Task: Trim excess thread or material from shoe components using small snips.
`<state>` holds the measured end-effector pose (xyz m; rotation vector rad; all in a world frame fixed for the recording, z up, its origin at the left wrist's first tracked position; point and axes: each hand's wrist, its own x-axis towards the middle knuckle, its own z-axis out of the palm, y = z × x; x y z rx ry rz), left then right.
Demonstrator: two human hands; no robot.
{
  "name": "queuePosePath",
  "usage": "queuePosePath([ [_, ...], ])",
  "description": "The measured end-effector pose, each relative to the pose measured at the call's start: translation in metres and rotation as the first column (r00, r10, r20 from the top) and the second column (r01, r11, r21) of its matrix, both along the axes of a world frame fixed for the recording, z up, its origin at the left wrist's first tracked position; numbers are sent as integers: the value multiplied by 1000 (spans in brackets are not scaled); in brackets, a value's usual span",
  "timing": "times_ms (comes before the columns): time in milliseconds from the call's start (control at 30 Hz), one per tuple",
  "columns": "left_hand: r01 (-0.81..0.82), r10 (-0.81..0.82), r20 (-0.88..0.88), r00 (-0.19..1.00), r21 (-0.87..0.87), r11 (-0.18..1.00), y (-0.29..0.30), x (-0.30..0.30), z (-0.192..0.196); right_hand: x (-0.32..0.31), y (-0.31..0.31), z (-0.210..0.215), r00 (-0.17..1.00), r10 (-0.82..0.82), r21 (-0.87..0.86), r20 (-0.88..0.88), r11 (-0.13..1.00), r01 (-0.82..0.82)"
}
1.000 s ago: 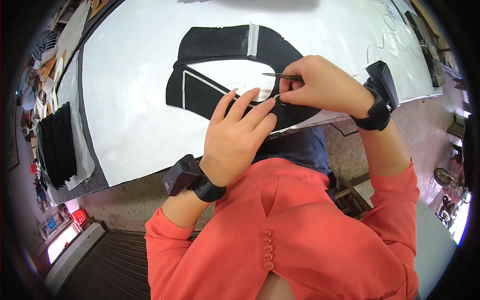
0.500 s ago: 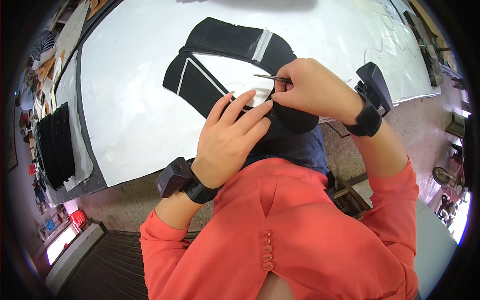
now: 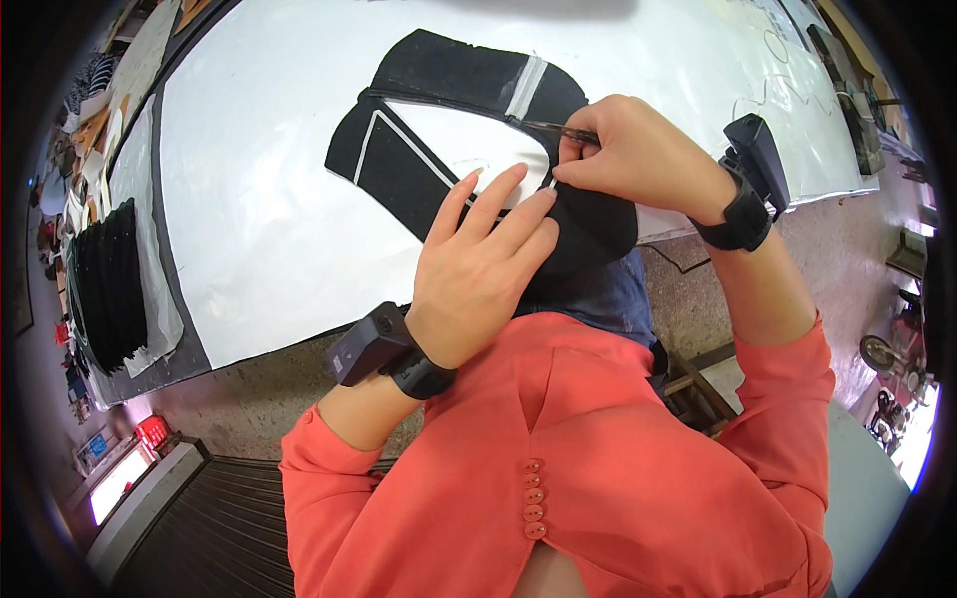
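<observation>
Black piece under left grip

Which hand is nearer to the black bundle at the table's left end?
Left. The left hand rests on the black cutout piece, to the right of the bundle; the right hand, holding a pointed tool, is farther right.

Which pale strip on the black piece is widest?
The short strip crossing the upper band of the black piece, ending near the tip of the pointed tool in the right hand; the white strips on the piece's lower left are thinner.
</observation>
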<state>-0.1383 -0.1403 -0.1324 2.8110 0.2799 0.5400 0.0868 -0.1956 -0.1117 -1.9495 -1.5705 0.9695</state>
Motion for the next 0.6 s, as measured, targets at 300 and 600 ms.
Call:
queuePosePath([
  [300, -26, 26, -9, 1000, -42, 999, -2, 11, -4, 11, 6, 5, 997, 74, -7, -3, 997, -74],
  [600, -72, 70, -28, 997, -66, 995, -9, 16, -3, 19, 16, 5, 985, 167, 66, 38, 983, -169],
])
